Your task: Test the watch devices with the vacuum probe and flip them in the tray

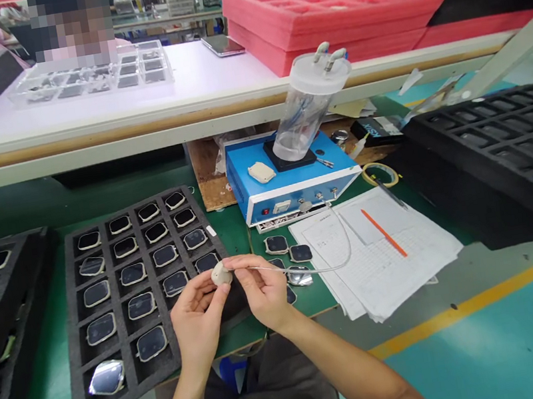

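Observation:
My left hand (195, 322) has its fingers closed around a small cream-coloured rounded piece (221, 274), held above the right edge of a black foam tray (77, 371). With the fingertips of my right hand (267, 295) I pinch the end of a thin clear tube (331, 269) at that piece; the fingers hide the exact joint. From there the tube loops back to the front of a blue box (243, 179) with switches. Square watch bodies with dark screens sit in the tray's compartments. Several loose watch bodies (276, 245) lie beside my right hand.
On the blue box stand a tilted-looking clear cylinder (298, 120) and another cream piece (261, 172). Papers (391, 281) with an orange stick (384, 233) lie to the right. Foam trays (490, 174) flank both sides. Red foam (318, 16) rests on the shelf.

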